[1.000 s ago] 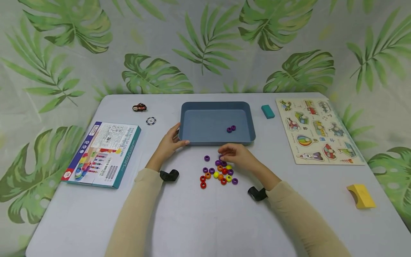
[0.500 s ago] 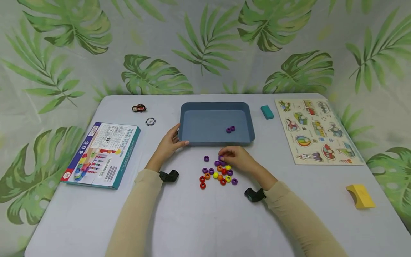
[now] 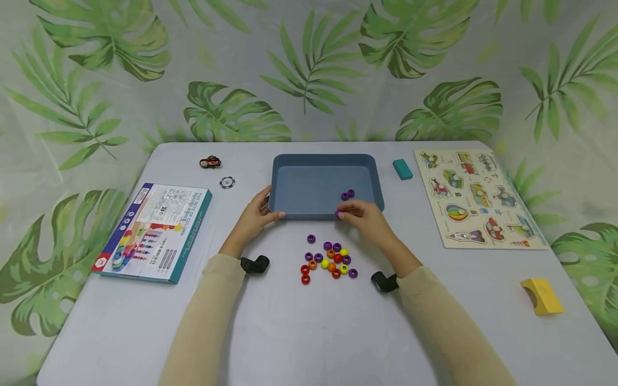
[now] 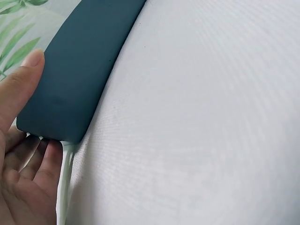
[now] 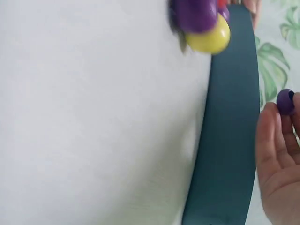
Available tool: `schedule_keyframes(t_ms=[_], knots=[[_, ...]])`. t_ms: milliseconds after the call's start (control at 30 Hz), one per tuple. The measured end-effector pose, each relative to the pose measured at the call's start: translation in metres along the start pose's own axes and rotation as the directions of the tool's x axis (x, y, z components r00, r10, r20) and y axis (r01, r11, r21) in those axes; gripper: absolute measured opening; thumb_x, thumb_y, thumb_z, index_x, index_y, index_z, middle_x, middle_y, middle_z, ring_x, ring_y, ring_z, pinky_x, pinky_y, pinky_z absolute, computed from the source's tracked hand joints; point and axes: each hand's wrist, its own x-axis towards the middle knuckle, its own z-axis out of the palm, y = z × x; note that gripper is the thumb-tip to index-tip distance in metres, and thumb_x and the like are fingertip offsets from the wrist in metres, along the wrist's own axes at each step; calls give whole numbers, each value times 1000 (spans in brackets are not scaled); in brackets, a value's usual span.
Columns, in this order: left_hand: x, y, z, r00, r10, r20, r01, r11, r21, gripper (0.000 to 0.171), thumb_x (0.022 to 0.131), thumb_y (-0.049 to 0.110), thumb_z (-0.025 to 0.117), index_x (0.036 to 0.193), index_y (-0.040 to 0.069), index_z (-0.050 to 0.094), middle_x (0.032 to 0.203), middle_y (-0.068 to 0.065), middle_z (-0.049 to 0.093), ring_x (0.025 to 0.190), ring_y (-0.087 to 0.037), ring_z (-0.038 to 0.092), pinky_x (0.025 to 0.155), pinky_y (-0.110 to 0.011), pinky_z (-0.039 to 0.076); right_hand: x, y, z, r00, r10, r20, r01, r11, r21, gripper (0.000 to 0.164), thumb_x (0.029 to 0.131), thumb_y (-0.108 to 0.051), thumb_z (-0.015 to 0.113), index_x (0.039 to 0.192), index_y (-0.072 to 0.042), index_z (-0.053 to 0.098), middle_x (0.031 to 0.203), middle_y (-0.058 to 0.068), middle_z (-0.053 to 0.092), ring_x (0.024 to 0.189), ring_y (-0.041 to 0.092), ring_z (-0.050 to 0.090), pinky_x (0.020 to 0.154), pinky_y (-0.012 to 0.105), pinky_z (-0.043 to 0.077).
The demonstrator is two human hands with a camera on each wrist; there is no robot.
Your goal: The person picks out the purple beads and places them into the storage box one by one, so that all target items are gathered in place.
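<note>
There, my right hand (image 3: 364, 220) has brought a pinched purple bead (image 5: 284, 103) to the near edge of the tray (image 3: 309, 187), leaving one fewer among the loose beads (image 3: 337, 258). My left hand (image 3: 253, 217), fingers partly hidden, seems to grip its corner.

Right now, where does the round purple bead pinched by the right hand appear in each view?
Head: round purple bead, just below and right of centre.
Left wrist: not in it.
Right wrist: round purple bead at far right, above mid-height.
Shared landmark: rectangular blue-grey tray, in all three.
</note>
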Motion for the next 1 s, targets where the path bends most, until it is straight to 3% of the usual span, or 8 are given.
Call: schedule_keyframes(t_ms=[100,133,367,500,733,867,1000], knots=[[0,0,0,1000,-6,0,6,1000,2,80,72,16,64,134,11,14,135,-11,14,120,-26,20,95,-33,26,13,-1,-7,999,-24,-34,24,1000,11,24,78,-23,57,96,-7,59,90,5,59,81,16,55,70,27,46],[0,1,0,1000,-7,-1,7,1000,2,80,72,16,64,134,12,14,135,-11,14,120,-26,21,95,-33,26,15,-9,-9,999,-7,-48,6,1000,-9,25,77,-23,57,96,-6,59,89,5,59,80,16,55,69,28,46],[0,1,0,1000,-7,3,7,1000,-8,79,72,15,64,134,11,14,135,-11,13,120,-27,20,95,-34,26,42,-2,-12,993,111,-37,-114,988,-106,21,78,-20,57,96,-9,59,91,3,58,83,13,52,73,28,44],[3,-5,-1,1000,-6,-6,6,1000,-5,82,70,19,65,134,12,14,135,-9,14,120,-25,21,95,-34,26,51,2,-11,990,143,-20,-144,975,-168,20,79,-15,57,96,-6,59,92,6,58,83,16,52,73,30,43],[9,-19,-2,1000,-11,-5,11,1000,14,85,67,28,66,134,18,15,136,-4,15,120,-20,22,94,-30,28,58,7,-9,977,211,-13,-208,950,-234,19,80,-12,55,97,-5,58,92,7,56,85,18,51,73,30,43],[6,-12,-1,1000,-15,-10,15,1000,-7,83,69,22,66,134,16,15,135,-6,15,120,-23,22,94,-32,27,58,6,-8,970,241,-27,-241,941,-236,21,80,-14,55,100,-6,57,95,5,56,88,17,50,75,31,42],[1,-1,0,1000,-17,-7,17,1000,-8,80,71,16,64,134,12,14,135,-10,14,119,-27,22,94,-34,27,54,1,-9,975,219,-37,-222,948,-230,25,80,-18,55,103,-9,55,98,3,55,92,17,49,77,33,42]])
